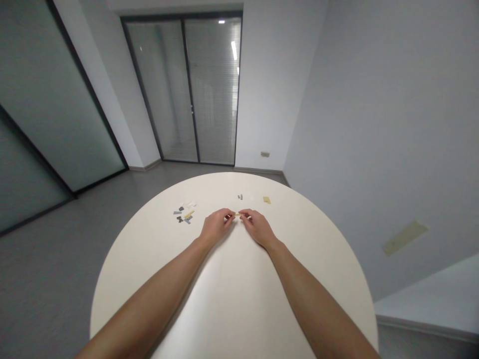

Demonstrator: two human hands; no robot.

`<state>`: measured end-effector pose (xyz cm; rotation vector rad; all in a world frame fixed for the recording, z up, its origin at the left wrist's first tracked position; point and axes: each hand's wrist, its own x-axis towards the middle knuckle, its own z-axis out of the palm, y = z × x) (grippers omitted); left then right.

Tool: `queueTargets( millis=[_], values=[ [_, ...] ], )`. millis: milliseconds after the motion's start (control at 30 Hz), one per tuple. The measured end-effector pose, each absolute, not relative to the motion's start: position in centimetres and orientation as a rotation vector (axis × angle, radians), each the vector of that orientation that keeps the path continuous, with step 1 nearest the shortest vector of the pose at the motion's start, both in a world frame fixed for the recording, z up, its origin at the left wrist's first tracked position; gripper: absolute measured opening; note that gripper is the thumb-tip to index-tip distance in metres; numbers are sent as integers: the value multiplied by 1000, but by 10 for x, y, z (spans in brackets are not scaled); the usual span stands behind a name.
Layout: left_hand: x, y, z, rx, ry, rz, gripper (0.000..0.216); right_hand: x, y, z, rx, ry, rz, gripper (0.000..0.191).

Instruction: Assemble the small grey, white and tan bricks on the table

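Observation:
Between my two hands is a thin, small yellow piece [237,215], mostly covered by my fingers. My left hand [218,223] is closed in a pinch on its left end. From the other side, my right hand [258,225] pinches the right end. Both hands rest close to the tabletop, fingertips almost meeting. Just beyond them lie small grey pieces [240,197]. Farther right is a flat yellow piece [266,199]. To the left of my left hand, a loose group holds a yellow strip [189,214], grey and black pieces [180,219] and white pieces [190,204].
A round white table [232,309] stands under my arms. Behind it is a glass door [211,94] with a dark frame, and frosted glass panels [48,99] rise at the left. A grey-white wall [392,124] runs along the right side.

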<state>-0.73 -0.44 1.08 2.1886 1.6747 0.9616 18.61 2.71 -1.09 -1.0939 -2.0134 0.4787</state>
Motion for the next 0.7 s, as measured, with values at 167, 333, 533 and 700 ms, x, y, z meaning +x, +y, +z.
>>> queueTargets(
  millis=[167,333,533,700],
  values=[
    [-7,-4,10,2209,1660,972,22,186,26,-9,-1111,-2017,479,21],
    [-8,-4,9,2248,1669,962,25,186,25,-8,-1113,-2017,478,21],
    [-8,-4,9,2271,1677,930,29,186,27,-9,-1105,-2033,462,22],
    [-8,-4,10,2279,1672,939,30,186,27,-9,-1083,-2053,437,21]
  ],
)
